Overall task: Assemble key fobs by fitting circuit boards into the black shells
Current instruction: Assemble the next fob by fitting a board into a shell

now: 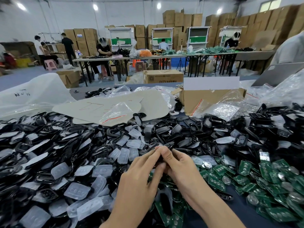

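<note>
Head view: left hand [139, 176] and right hand [180, 168] are pinching a small black plastic key-fob shell [170, 145] above the worktop's [240, 203] near-edge middle. Light, rigid and glossy, it is probably best gripped by its rim. Flat green circuit boards [246, 180] are lying heaped toward the right edge.

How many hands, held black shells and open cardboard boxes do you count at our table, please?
Hands: 2, left hand and right hand
Held black shell: 1
Open cardboard box: 1
Total: 4
</note>
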`<state>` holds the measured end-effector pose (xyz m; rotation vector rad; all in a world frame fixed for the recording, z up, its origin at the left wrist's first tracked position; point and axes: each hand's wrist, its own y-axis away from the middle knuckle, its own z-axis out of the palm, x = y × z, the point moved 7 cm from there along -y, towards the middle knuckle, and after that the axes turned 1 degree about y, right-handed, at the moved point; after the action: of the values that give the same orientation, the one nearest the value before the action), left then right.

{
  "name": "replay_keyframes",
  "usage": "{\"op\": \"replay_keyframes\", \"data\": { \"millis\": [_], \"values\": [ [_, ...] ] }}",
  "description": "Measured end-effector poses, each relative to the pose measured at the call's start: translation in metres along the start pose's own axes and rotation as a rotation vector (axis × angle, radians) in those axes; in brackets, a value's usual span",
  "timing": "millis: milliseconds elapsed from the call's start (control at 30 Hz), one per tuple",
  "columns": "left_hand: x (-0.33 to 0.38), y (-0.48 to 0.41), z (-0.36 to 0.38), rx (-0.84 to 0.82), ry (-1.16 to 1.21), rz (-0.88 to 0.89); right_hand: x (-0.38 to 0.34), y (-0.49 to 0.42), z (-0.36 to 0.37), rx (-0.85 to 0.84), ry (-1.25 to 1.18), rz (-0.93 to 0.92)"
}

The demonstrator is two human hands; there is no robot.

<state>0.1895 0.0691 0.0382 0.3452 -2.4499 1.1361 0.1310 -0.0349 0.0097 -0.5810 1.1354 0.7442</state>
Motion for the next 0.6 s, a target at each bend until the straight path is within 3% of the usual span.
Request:
{"op": "replay_keyframes", "data": {
  "millis": [167,600],
  "values": [
    [-0.001,-0.001,-0.007,0.161,-0.083,0.050,0.003,0.000,0.006,-0.001,-0.150,0.056],
    [-0.007,0.000,-0.009,0.185,0.054,0.002,0.003,0.005,0.010,0.016,-0.283,0.094]
  ]
}}
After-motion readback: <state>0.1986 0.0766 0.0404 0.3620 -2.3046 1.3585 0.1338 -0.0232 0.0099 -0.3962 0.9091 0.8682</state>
